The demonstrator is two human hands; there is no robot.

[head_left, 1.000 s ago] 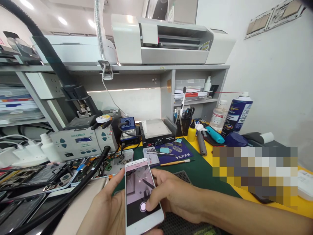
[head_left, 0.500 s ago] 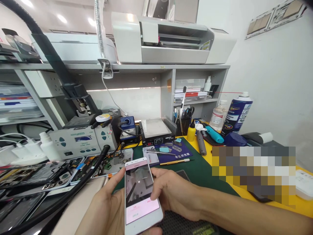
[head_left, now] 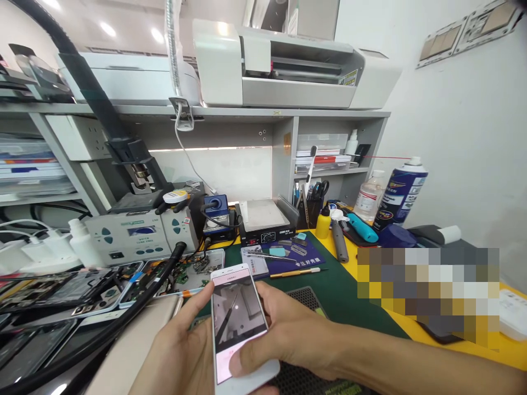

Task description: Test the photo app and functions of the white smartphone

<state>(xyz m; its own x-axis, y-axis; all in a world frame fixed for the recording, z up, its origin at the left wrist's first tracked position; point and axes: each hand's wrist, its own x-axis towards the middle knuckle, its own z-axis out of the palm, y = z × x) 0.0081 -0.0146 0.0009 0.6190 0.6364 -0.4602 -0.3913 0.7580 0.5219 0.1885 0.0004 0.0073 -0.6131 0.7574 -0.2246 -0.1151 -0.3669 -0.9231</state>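
A white smartphone [head_left: 236,321] with its screen lit is held upright over the near edge of the green mat [head_left: 341,296]. My left hand [head_left: 181,351] cradles it from the left and below, thumb along its left edge. My right hand [head_left: 288,334] grips its right side, and the thumb presses the pink band at the bottom of the screen. The screen shows a camera-like picture above that band.
Opened phones and circuit boards [head_left: 82,291] crowd the left. A black hose [head_left: 135,307] runs across them. A rework station [head_left: 135,233], hot plate [head_left: 265,222], tool cup [head_left: 313,206], spray can [head_left: 401,192] and bottles line the back. A yellow-handled tool [head_left: 296,272] lies on the mat.
The right thumb slid from the round button on the screen to the phone's lower edge. The screen changed from a camera view to a picture with a pink band below. The phone tilted slightly.
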